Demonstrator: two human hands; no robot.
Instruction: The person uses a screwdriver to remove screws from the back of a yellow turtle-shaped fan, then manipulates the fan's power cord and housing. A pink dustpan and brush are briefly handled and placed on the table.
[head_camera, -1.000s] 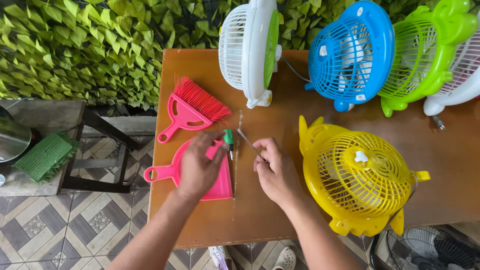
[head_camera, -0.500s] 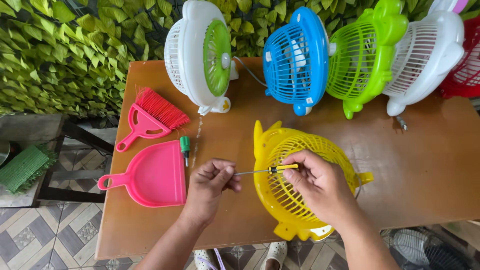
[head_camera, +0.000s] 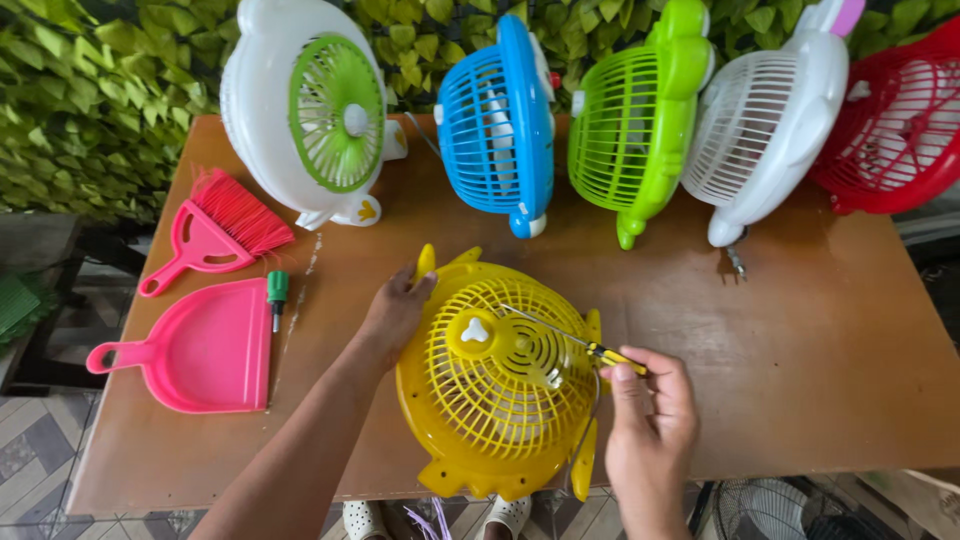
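A yellow table fan lies face up on the brown wooden table. My left hand grips its upper left rim. In my right hand is a thin screwdriver with a yellow and black handle. Its metal shaft slants up and left across the grille towards the fan's centre hub. A second, green-handled screwdriver lies on the table beside a pink dustpan.
Five fans stand in a row at the back: white with green grille, blue, green, white, red. A pink hand brush lies at the left. Leafy wall behind; tiled floor below.
My left hand has moved from the screwdriver shaft to the yellow fan's rim. My right hand has shifted right, with the tool now laid across the grille. The view has drifted right.
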